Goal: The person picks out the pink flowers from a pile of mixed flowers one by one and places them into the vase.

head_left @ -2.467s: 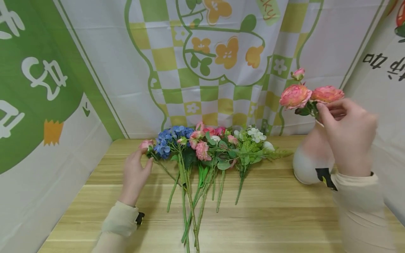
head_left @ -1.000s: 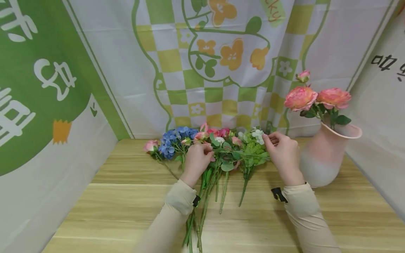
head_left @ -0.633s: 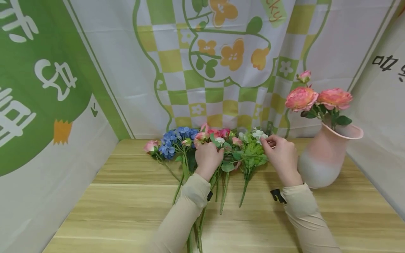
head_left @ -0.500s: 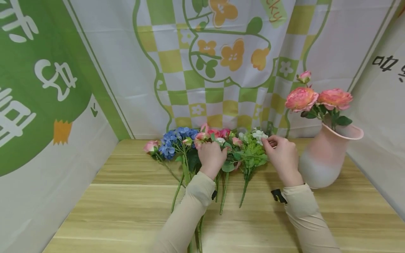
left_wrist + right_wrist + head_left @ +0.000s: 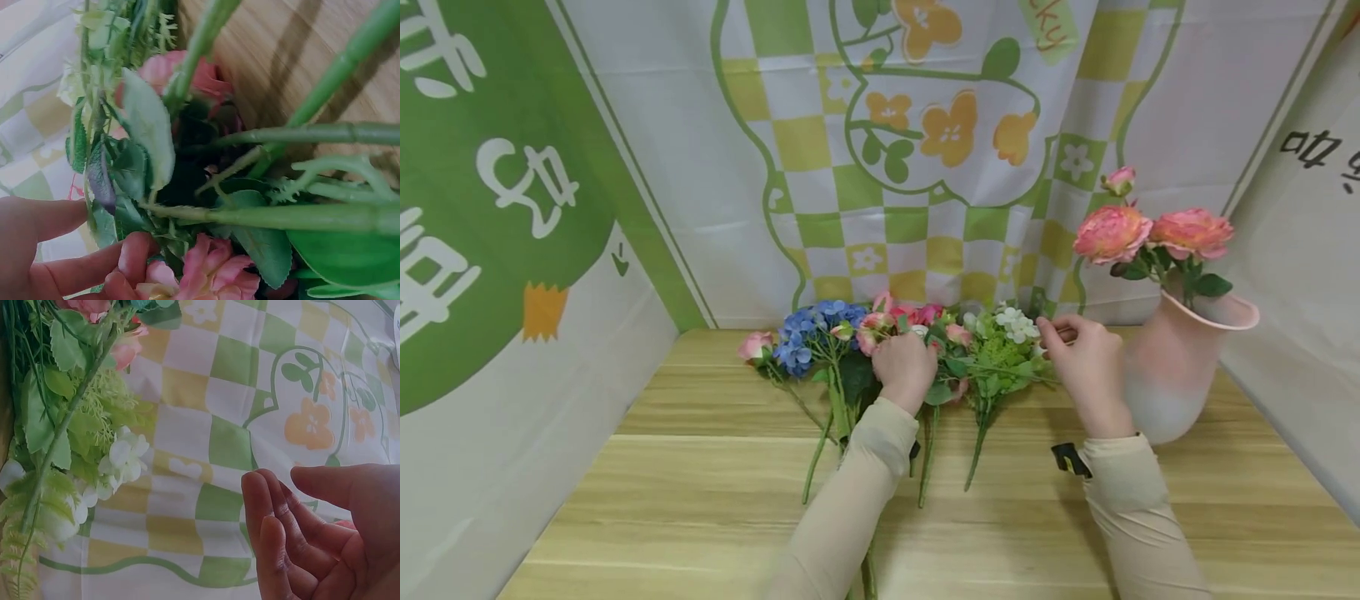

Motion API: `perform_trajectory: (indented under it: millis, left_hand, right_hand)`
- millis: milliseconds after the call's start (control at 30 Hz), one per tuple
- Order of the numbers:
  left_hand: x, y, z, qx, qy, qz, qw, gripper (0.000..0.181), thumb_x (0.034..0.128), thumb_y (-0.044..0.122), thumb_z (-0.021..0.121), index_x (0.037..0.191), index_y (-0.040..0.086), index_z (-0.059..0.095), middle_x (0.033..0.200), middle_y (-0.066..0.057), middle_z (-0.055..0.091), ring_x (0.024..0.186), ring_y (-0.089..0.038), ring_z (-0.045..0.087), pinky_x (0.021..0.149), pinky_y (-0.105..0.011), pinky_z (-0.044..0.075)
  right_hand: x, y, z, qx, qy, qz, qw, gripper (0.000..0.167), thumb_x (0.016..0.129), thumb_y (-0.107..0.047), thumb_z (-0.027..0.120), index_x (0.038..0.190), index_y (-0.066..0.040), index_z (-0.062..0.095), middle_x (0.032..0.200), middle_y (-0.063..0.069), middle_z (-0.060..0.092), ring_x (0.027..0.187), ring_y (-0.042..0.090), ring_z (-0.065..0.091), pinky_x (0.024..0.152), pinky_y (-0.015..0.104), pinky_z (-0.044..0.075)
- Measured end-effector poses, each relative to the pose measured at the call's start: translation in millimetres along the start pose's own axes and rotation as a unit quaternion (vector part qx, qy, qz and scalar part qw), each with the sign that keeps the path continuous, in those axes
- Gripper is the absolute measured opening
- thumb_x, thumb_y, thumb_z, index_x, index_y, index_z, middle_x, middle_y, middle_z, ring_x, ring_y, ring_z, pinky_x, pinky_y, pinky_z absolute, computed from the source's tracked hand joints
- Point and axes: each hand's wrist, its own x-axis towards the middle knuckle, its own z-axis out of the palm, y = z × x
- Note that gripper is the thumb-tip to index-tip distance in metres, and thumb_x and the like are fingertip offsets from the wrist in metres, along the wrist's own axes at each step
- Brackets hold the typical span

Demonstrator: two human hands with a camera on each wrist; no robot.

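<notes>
My left hand (image 5: 906,367) reaches into the row of artificial flowers. In the left wrist view its thumb and curled fingers (image 5: 134,253) close around a leafy flower stem (image 5: 103,219), beside a ruffled pink flower (image 5: 215,275). Leaves partly hide the grip. My right hand (image 5: 1086,367) hovers beside the white flowers (image 5: 1018,325) at the row's right end. A gap shows between its thumb and loosely bent fingers in the right wrist view, with nothing held. Behind it stands the pink and white vase (image 5: 1180,367), bearing two large pink flowers (image 5: 1112,234) and a bud.
Blue hydrangeas (image 5: 820,329) and a pink rosebud (image 5: 756,345) lie at the row's left. A green sprig (image 5: 981,433) points toward the front of the wooden table (image 5: 685,517). A checked curtain (image 5: 902,225) hangs right behind the flowers.
The right hand has let go of the pink flowers, now standing in the vase, and moved left to the white ones. The left hand has gone from the rosebud rightward into the row.
</notes>
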Motion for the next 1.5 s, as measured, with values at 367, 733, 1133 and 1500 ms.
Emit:
perform_trajectory:
  millis: [367, 733, 1133, 1500]
  left_hand:
    - [7.0, -11.7, 0.0, -0.063, -0.111, -0.022, 0.9915, 0.039, 0.1006, 0.03, 0.042, 0.09, 0.009, 0.073, 0.082, -0.014, 0.069, 0.061, -0.026, 0.062, 0.048, -0.037, 0.048]
    - [3.0, -30.2, -1.3, -0.201, 0.057, 0.024, 0.9776, 0.023, 0.0927, 0.017, 0.056, 0.075, 0.009, 0.068, 0.088, -0.012, 0.07, 0.081, -0.031, 0.066, 0.076, -0.048, 0.053]
    - [4.7, -38.4, -0.1, -0.379, 0.203, 0.039, 0.9017, 0.013, 0.0881, 0.013, 0.065, 0.083, 0.009, 0.076, 0.071, -0.005, 0.071, 0.054, -0.016, 0.061, 0.057, -0.034, 0.051]
    - [3.8, -45.7, -0.7, -0.536, 0.23, 0.033, 0.8113, 0.006, 0.0851, 0.011, 0.069, 0.086, 0.01, 0.074, 0.079, -0.007, 0.072, 0.067, -0.017, 0.065, 0.055, -0.029, 0.05]
  right_hand:
    - [0.6, -2, -2, 0.001, -0.009, 0.01, 0.9999, 0.039, 0.094, -0.042, 0.054, 0.085, -0.009, 0.072, 0.071, 0.006, 0.071, 0.05, 0.014, 0.06, 0.044, 0.027, 0.042]
    - [0.1, -1, -2, -0.003, -0.011, 0.011, 0.9999, 0.038, 0.094, -0.041, 0.055, 0.084, -0.008, 0.072, 0.071, 0.006, 0.071, 0.049, 0.013, 0.058, 0.044, 0.028, 0.041]
    - [-0.2, -3, 0, 0.0, -0.026, 0.017, 0.9995, 0.046, 0.094, -0.049, 0.05, 0.085, -0.01, 0.072, 0.072, 0.005, 0.071, 0.051, 0.012, 0.06, 0.043, 0.029, 0.041]
    - [-1.5, -5, 1, -0.003, -0.035, 0.025, 0.999, 0.047, 0.093, -0.052, 0.05, 0.088, -0.011, 0.072, 0.073, 0.005, 0.072, 0.052, 0.013, 0.06, 0.043, 0.028, 0.04]
